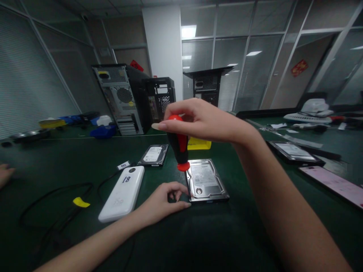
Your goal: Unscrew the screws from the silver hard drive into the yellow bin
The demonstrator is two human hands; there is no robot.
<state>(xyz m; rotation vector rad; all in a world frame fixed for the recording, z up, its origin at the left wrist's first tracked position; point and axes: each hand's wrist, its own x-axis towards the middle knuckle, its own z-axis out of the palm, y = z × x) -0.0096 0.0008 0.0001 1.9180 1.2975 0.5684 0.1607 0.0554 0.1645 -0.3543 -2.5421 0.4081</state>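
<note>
A silver hard drive point(208, 179) lies label side up on the green table, in the middle of the view. My right hand point(195, 117) is wrapped round the top of a red and black screwdriver point(181, 145), which stands upright over the drive's left edge; its tip cannot be made out. Beside the drive's near left corner is my left hand point(167, 198), its thumb and fingertips touching the corner, fingers curled with the thumb apart. A second hard drive point(154, 154) lies further back to the left.
A white power bank point(123, 194) marked 18 and black cables are at left. Computer cases point(127, 98) stand behind, with a yellow tray point(200, 143) nearer. On the right lie another drive point(295, 152) and a pink phone point(334, 185). Another person's hand point(5, 174) shows at far left.
</note>
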